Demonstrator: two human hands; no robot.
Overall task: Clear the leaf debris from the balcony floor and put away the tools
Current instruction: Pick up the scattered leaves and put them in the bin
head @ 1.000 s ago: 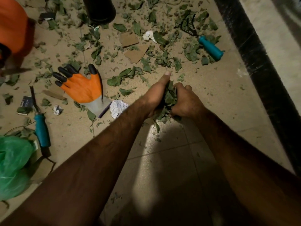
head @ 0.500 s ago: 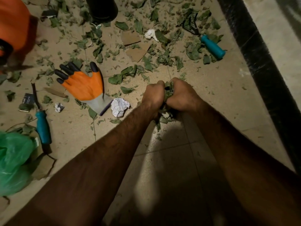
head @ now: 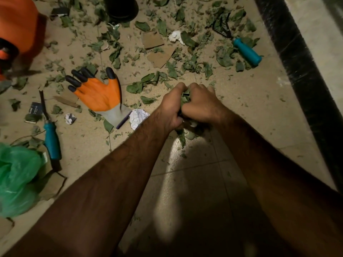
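The crumpled bunch of dry green leaves (head: pixel 185 99) is mostly hidden between the left hand (head: pixel 171 107) and the right hand (head: pixel 201 106). Only a sliver shows in the gap, with ragged ends below the wrists. Both hands curl into it, their fingertips out of sight.

The large rounded orange object (head: pixel 18 25) is cut by the top and left edges, the round black pot (head: pixel 120 8) by the top edge, and the translucent green plastic bag (head: pixel 16 179) by the left edge.

Print on the small dark card (head: pixel 35 109) is too small to read. One end of the thin purple stick (head: pixel 123 121) lies hidden under the grey cuff of the orange work glove with black fingertips (head: pixel 98 95).
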